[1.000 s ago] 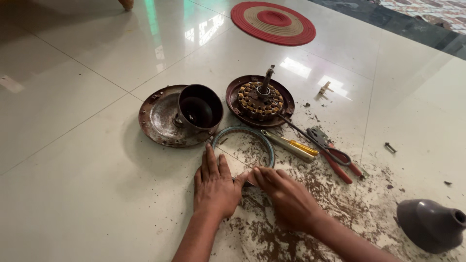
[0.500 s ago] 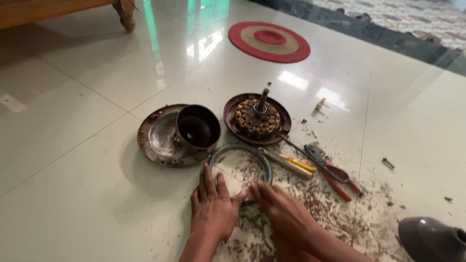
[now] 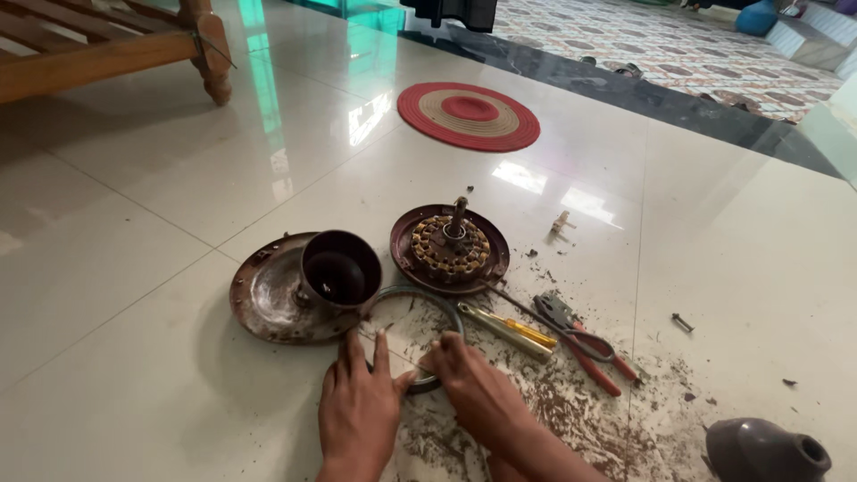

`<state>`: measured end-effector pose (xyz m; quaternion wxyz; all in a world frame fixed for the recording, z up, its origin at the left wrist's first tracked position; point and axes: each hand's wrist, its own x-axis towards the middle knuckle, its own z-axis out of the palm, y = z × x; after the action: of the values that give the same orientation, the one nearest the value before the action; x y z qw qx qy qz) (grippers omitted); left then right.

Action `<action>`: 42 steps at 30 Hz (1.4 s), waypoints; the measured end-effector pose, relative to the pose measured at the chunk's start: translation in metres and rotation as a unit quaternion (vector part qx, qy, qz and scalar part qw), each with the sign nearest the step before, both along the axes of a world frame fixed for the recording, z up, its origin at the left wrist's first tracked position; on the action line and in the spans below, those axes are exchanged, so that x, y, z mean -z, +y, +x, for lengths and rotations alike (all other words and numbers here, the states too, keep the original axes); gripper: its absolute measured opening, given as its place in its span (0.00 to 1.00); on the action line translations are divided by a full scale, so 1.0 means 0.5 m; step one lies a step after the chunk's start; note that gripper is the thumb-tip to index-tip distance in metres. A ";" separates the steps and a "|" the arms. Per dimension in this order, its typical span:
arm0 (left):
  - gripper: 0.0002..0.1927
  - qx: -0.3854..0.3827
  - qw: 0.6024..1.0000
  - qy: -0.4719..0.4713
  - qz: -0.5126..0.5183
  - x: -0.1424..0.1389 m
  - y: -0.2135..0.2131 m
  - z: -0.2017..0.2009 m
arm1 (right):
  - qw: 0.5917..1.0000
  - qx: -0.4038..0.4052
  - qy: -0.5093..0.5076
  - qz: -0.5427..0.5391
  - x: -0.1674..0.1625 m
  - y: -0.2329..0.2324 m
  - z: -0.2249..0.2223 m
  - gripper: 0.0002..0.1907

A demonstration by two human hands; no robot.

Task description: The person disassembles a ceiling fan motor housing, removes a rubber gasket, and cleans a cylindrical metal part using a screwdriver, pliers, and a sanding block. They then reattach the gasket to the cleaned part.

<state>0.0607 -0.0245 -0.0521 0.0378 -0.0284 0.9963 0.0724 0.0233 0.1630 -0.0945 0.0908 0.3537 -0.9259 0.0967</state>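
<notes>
- Nearest, the left hand point(image 3: 359, 406) lay flat, fingers spread on the dusty floor point(image 3: 134, 375), touching the metal ring point(image 3: 412, 335).
- Beside it, the right hand point(image 3: 473, 384) pinched the ring's near edge.
- Beyond stood 1 dark cup point(image 3: 339, 268) and the motor core point(image 3: 449, 248).

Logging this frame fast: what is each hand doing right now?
Left hand: open, flat on the floor, fingers touching the metal ring.
Right hand: fingers curled at the ring's near edge; a firm grip cannot be told.

- Bright daylight enters from the far doorway.
- Glare patches streak the glossy floor point(image 3: 178, 178).
- Soft shadows fall toward the camera beneath the cup point(image 3: 340, 268).
- Focus sharp; far edges slightly soft.
</notes>
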 end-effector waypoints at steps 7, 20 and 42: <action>0.35 -0.034 0.998 -0.042 -0.043 0.003 -0.005 -0.009 | 1.000 0.012 -0.022 -0.002 -0.030 -0.044 0.013 0.26; 0.45 -0.043 0.998 0.027 0.043 0.019 -0.009 0.003 | 0.998 0.015 0.011 0.057 -0.043 -0.056 0.025 0.29; 0.49 -0.072 0.986 -0.067 0.137 0.052 -0.024 -0.032 | 0.991 -0.007 0.136 -0.001 -0.003 -0.012 0.022 0.22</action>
<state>0.0447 -0.0364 -0.0781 0.1031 -0.0995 0.9674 0.2086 0.0344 0.1568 -0.0931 0.2156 0.3703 -0.9022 0.0494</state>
